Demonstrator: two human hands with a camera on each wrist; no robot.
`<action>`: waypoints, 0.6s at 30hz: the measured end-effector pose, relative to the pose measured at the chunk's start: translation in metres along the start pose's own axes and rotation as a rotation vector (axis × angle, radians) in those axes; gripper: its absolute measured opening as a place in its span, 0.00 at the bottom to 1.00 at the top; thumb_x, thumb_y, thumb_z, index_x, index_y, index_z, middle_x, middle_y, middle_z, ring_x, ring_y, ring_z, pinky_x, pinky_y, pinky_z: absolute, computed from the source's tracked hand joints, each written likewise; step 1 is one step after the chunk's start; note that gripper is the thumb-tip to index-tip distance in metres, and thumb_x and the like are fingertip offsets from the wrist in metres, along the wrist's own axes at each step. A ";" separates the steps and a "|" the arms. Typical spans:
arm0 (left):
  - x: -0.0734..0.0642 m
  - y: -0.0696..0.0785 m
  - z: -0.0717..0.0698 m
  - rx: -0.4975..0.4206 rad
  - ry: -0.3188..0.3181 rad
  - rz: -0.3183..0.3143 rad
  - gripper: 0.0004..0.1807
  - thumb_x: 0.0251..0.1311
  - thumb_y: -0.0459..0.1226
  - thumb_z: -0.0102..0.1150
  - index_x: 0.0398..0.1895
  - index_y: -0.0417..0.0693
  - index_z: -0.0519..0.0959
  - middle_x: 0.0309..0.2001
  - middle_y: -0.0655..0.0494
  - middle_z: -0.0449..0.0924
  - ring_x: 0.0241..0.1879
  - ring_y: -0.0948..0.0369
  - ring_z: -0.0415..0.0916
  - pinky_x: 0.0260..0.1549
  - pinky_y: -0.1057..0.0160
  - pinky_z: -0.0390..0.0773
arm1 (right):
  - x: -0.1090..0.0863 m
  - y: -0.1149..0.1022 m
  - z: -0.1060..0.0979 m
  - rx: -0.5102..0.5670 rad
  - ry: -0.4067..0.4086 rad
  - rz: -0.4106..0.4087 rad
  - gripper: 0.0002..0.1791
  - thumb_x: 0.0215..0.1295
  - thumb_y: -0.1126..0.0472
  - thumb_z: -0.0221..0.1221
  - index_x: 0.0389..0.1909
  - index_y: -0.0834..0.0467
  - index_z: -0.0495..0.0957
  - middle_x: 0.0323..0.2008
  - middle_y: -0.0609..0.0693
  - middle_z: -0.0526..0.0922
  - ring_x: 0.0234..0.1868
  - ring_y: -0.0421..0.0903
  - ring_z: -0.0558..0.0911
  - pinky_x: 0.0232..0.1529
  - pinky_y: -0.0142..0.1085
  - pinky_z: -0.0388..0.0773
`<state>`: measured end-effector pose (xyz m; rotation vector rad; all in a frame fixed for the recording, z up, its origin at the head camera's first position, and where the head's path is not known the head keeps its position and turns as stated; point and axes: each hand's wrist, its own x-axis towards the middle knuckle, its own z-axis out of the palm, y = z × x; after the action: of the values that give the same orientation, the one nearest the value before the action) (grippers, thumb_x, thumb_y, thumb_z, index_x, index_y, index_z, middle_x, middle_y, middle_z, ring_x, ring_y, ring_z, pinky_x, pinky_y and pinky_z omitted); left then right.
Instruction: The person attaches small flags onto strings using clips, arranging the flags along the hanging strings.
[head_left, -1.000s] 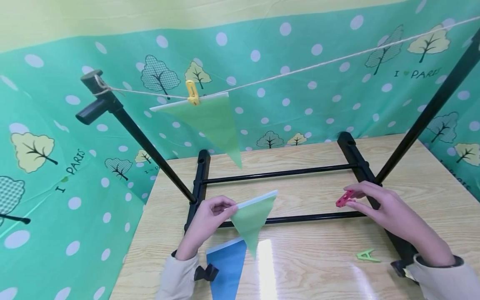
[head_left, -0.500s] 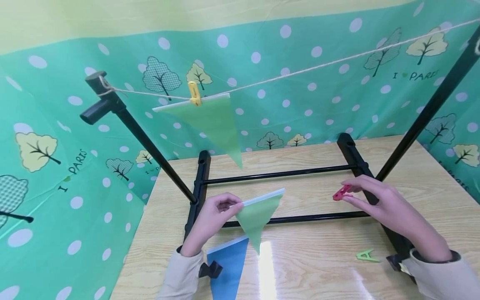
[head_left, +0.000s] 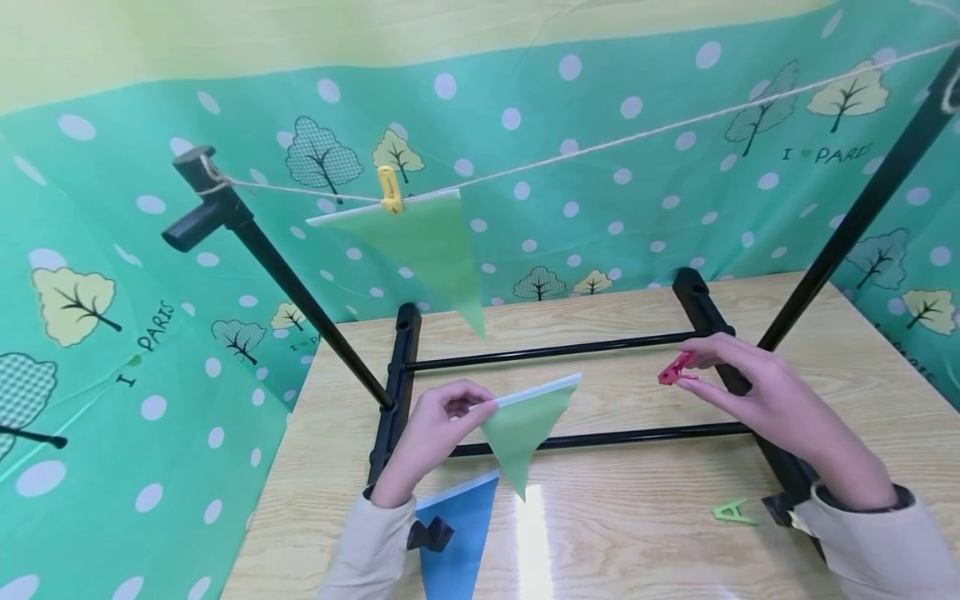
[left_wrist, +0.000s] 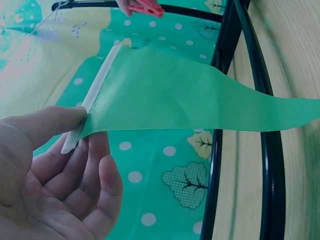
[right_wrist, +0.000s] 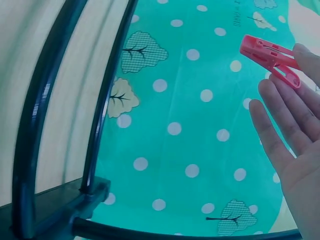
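head view: left hand [head_left: 442, 429] pinches flag [head_left: 528, 429] by one corner, right hand [head_left: 757, 387] pinches peg [head_left: 677, 367] by its handles; both higher than before.

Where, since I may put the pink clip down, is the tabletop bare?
Between the far crossbar and near crossbar, and between the blue flag and green clip. Crowded at left: left hand, held green flag and blue flag bunch up in the head view.

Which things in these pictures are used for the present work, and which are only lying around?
Seemingly in use:
green pennant, in the left hand
red clip, in the right hand
white string on the black frame
yellow clip, holding a hung pennant

Lying about:
blue pennant and light green clip, on the table; possibly for later
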<state>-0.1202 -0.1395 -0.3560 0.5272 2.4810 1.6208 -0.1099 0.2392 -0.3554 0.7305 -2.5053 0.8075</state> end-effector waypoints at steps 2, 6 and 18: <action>0.001 0.003 0.000 0.008 0.003 0.016 0.06 0.60 0.36 0.58 0.36 0.44 0.81 0.33 0.54 0.81 0.31 0.57 0.77 0.30 0.65 0.76 | 0.003 -0.001 -0.001 0.000 0.003 -0.013 0.26 0.44 0.66 0.71 0.47 0.50 0.77 0.41 0.38 0.78 0.43 0.35 0.75 0.47 0.15 0.64; 0.004 0.011 0.002 0.026 0.008 0.033 0.06 0.60 0.36 0.58 0.36 0.43 0.81 0.33 0.54 0.81 0.31 0.59 0.77 0.31 0.63 0.76 | 0.008 -0.004 -0.003 -0.002 0.006 -0.039 0.24 0.45 0.66 0.70 0.46 0.49 0.77 0.41 0.37 0.78 0.43 0.35 0.75 0.47 0.15 0.65; 0.011 0.028 0.004 0.036 0.004 0.056 0.06 0.60 0.36 0.59 0.36 0.44 0.81 0.33 0.54 0.81 0.32 0.58 0.76 0.33 0.60 0.76 | 0.029 -0.015 -0.008 0.024 0.071 -0.106 0.27 0.42 0.71 0.70 0.47 0.52 0.78 0.40 0.41 0.79 0.41 0.36 0.76 0.46 0.17 0.66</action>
<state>-0.1232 -0.1224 -0.3317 0.6032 2.5243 1.6011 -0.1220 0.2241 -0.3284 0.8205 -2.3769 0.8123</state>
